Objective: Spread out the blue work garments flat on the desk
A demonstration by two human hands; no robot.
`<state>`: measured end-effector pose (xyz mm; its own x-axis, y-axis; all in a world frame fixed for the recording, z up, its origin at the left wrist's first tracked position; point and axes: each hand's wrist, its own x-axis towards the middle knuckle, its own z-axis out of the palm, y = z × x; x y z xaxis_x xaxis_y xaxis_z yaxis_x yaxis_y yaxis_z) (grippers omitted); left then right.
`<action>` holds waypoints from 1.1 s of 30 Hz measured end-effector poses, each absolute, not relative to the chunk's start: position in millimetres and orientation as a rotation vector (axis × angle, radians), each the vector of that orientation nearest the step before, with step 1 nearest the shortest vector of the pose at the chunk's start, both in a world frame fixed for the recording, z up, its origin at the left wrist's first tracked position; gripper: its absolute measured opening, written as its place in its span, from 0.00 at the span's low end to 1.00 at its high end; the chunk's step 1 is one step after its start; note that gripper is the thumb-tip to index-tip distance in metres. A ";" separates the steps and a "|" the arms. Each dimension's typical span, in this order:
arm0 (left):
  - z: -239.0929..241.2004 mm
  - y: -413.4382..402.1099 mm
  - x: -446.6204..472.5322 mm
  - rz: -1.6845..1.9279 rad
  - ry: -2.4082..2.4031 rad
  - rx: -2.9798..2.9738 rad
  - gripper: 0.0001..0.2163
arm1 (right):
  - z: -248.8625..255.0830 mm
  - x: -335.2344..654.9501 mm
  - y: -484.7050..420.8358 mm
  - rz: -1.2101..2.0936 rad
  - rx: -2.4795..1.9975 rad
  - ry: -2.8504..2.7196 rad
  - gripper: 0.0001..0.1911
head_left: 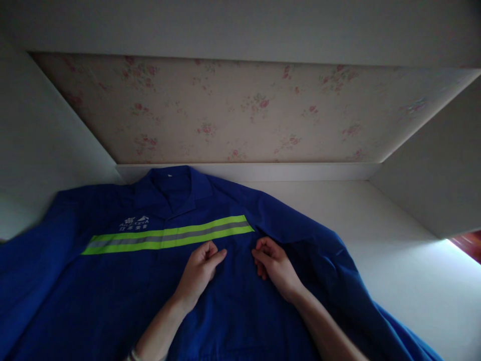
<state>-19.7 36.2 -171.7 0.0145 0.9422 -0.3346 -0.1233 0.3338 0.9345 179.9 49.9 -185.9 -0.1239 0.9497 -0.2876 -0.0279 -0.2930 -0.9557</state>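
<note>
A blue work jacket (112, 291) lies spread flat, front up, collar toward the wall, on a white surface (406, 250). A yellow-green and grey reflective stripe (169, 235) crosses its chest, with a small white logo (134, 223) above it on the left. My left hand (201, 268) rests on the jacket just below the stripe, fingers curled and pinching the fabric. My right hand (272, 263) sits close beside it, fingers also curled into the cloth near the stripe's right end. The two hands are a short gap apart.
A wall with pink floral wallpaper (240, 110) rises behind a white ledge (263, 171). White panels close in on the left (41, 140) and the right (443, 185). A strip of reddish floor (469, 245) shows at the far right.
</note>
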 end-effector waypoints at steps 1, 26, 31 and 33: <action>-171.6 36.3 -19.6 1.017 1.267 0.863 0.21 | -186.1 180.0 49.7 1.537 -1.328 -1.110 0.09; -175.7 34.8 -20.7 0.985 1.338 1.022 0.20 | -187.2 181.1 48.9 1.533 -1.324 -1.107 0.08; -178.6 36.2 -20.6 0.959 1.423 1.172 0.19 | -190.9 180.3 50.3 1.515 -1.309 -1.126 0.08; -176.2 34.7 -17.4 0.940 1.452 1.251 0.18 | -188.6 181.4 47.3 1.506 -1.301 -1.135 0.09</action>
<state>-17.4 34.7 -176.2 -0.0072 0.9838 -0.1790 0.2395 0.1755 0.9549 181.4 47.3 -188.6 -0.1244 0.9610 -0.2469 -0.0271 -0.2521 -0.9673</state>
